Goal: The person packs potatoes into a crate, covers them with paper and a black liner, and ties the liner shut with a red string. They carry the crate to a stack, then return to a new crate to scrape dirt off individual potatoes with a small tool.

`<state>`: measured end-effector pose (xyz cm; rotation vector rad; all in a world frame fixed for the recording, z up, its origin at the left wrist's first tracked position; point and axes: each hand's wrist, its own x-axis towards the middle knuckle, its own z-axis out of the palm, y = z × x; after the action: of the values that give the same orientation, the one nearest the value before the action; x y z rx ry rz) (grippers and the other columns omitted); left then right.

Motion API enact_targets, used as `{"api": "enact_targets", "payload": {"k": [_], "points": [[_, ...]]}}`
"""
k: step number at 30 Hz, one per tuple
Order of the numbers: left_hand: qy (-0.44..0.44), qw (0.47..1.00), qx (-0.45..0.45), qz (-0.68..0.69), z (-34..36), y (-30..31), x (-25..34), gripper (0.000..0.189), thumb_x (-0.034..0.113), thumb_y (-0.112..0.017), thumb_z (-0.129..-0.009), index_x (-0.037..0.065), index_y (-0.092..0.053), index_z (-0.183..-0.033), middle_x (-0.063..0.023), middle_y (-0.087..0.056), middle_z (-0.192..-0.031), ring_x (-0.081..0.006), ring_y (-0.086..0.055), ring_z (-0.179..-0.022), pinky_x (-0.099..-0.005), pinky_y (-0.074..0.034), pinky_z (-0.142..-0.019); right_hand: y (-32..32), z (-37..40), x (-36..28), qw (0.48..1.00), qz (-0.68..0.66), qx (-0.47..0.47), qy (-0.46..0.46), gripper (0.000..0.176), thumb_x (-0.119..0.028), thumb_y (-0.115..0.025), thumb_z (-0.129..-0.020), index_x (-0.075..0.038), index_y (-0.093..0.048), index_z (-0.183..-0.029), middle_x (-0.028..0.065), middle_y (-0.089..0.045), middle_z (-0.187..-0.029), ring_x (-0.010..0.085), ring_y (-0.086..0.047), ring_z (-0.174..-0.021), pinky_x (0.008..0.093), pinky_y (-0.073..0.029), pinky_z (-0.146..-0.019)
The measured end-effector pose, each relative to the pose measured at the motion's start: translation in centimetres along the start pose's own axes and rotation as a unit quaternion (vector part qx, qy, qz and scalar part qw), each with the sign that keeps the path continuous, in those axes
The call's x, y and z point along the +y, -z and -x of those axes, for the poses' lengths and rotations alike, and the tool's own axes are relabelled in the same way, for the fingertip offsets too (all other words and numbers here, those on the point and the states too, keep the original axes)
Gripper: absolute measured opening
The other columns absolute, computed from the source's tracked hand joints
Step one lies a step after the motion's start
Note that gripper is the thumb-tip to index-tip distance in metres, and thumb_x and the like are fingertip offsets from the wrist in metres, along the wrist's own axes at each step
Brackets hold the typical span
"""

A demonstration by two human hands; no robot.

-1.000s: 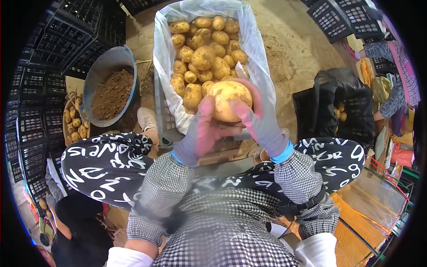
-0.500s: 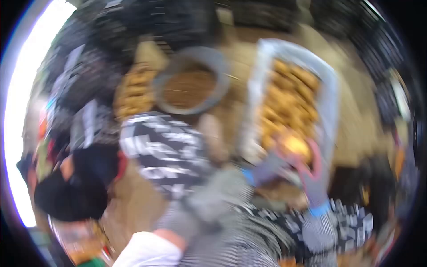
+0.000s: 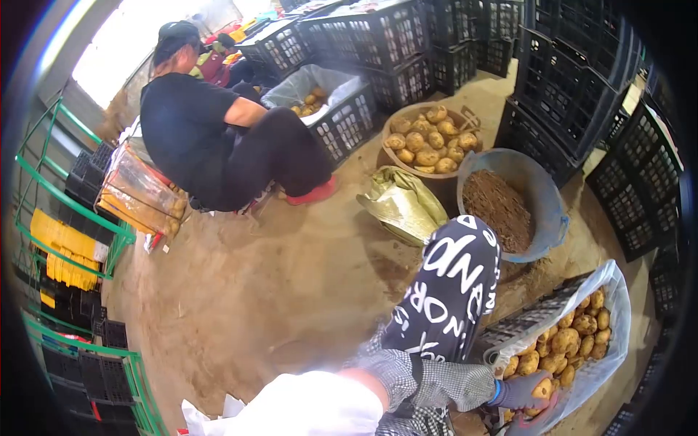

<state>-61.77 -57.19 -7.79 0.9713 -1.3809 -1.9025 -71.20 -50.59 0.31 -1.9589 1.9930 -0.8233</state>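
Note:
At the lower right, a black crate lined with a pale blue plastic bag (image 3: 616,305) holds many potatoes (image 3: 563,340). My left hand (image 3: 515,391), in a grey-purple glove with a blue cuff, is closed around a potato (image 3: 542,388) at the crate's near end. Just below is my right hand (image 3: 544,417), in a glove with pink on it, close to the same potatoes. Most of its fingers are hidden by the left hand, the potatoes and the frame's lower edge. My knee, in black trousers with white lettering, rises beside the crate.
A blue tub (image 3: 549,211) of brown soil, a basket of potatoes (image 3: 429,142) and a yellow-green sack (image 3: 403,203) stand ahead. A person in black (image 3: 196,131) sits by another lined crate (image 3: 342,120). Stacked black crates (image 3: 563,94) line the back and right; green metal racks (image 3: 73,196) stand left.
The view has swung left, so the crate and both hands now sit at the lower right and the seated person shows fully. The blur is gone. Both hands remain at the potato crate.

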Motion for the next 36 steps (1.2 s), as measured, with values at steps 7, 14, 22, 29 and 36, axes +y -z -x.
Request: {"api": "enact_targets", "payload": {"k": [7, 14, 22, 29, 36], "points": [[-0.089, 0.994, -0.013, 0.063, 1.5, 0.3, 0.4, 0.051, 0.039, -0.052, -0.098, 0.005, -0.041, -0.134, -0.0143, -0.062, -0.101, -0.0194, -0.064, -0.083, -0.031, -0.054, -0.069, 0.2, 1.2, 0.9, 0.978, -0.169, -0.027, -0.115, 0.083, -0.002, -0.071, -0.068, -0.004, -0.037, -0.143, 0.0158, -0.046, -0.138, 0.0286, -0.048, -0.126, 0.0376, -0.042, -0.105], [-0.2, 0.978, -0.008, -0.058, 0.6, 2.2, 3.4, 0.048, 0.045, -0.042, -0.101, 0.006, -0.046, -0.129, -0.0069, -0.061, -0.103, -0.0132, -0.063, -0.084, -0.025, -0.054, -0.058, 1.1, 0.5, 2.7, 0.992, -0.096, -0.012, -0.083, 0.091, -0.014, -0.083, -0.062, -0.003, -0.041, -0.142, 0.0181, -0.048, -0.138, 0.0343, -0.047, -0.128, 0.0376, -0.039, -0.105], [0.253, 0.933, -0.082, 0.242, 0.7, 1.6, 5.1, 0.06, 0.061, -0.035, -0.096, 0.012, -0.058, -0.121, -0.0063, -0.069, -0.094, -0.016, -0.063, -0.062, -0.024, -0.049, -0.046, 2.7, 2.1, 3.8, 1.0, 0.009, -0.009, 0.0, 0.056, -0.023, -0.066, -0.089, -0.008, -0.046, -0.139, 0.0165, -0.055, -0.133, 0.0344, -0.061, -0.109, 0.0387, -0.052, -0.085], [0.058, 0.981, -0.085, 0.162, 0.6, 2.0, 6.2, 0.054, 0.045, -0.036, -0.1, 0.008, -0.04, -0.139, -0.0072, -0.062, -0.116, -0.0166, -0.065, -0.096, -0.0282, -0.054, -0.066, 2.1, 2.2, 2.9, 0.861, -0.461, -0.018, -0.214, 0.079, -0.043, -0.065, -0.09, 0.007, -0.033, -0.143, 0.0162, -0.047, -0.138, 0.0183, -0.046, -0.126, 0.03, -0.04, -0.103], [-0.11, 0.98, -0.151, 0.066, 2.3, 1.6, 7.0, 0.079, 0.035, -0.064, -0.093, 0.002, -0.019, -0.15, -0.0113, -0.043, -0.137, -0.0186, -0.046, -0.125, -0.0332, -0.039, -0.106, 3.1, 1.7, 2.7, 0.832, -0.52, -0.002, -0.194, 0.074, -0.033, -0.07, -0.088, 0.002, -0.036, -0.143, 0.0115, -0.049, -0.134, 0.0173, -0.048, -0.123, 0.0305, -0.04, -0.103]]}}
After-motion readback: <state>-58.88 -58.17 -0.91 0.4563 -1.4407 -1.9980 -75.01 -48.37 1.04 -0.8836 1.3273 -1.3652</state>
